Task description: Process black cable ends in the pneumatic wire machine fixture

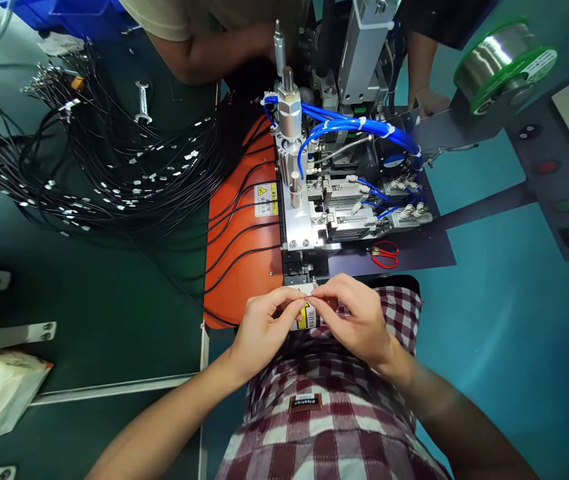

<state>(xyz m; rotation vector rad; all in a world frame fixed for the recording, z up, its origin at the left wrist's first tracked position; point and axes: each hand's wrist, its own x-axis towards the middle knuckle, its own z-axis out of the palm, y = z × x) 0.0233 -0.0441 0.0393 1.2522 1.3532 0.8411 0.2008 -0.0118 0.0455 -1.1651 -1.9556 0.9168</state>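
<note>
My left hand (pixel 269 323) and my right hand (pixel 354 313) meet in front of the machine, thumbs and forefingers pinched together. A thin wire end, mostly hidden, is between the fingertips. One black cable (pixel 221 319) crosses the orange plate's front corner and disappears behind my left hand. Below and behind the fingers is a white and yellow label (pixel 310 316) on the machine's near end. Several other black cables (pixel 244 257) lie across the orange plate (pixel 244 287) and enter the side of the metal machine (pixel 297 223).
A large bundle of black cables (pixel 129 180) covers the left table, near a wrench (pixel 143 102). Red-handled snips (pixel 385 255) lie right of the machine. A solder wire spool (pixel 501 63) stands at upper right. Another person's arm (pixel 219 50) is across the table; a plastic bag (pixel 1 393) lies left.
</note>
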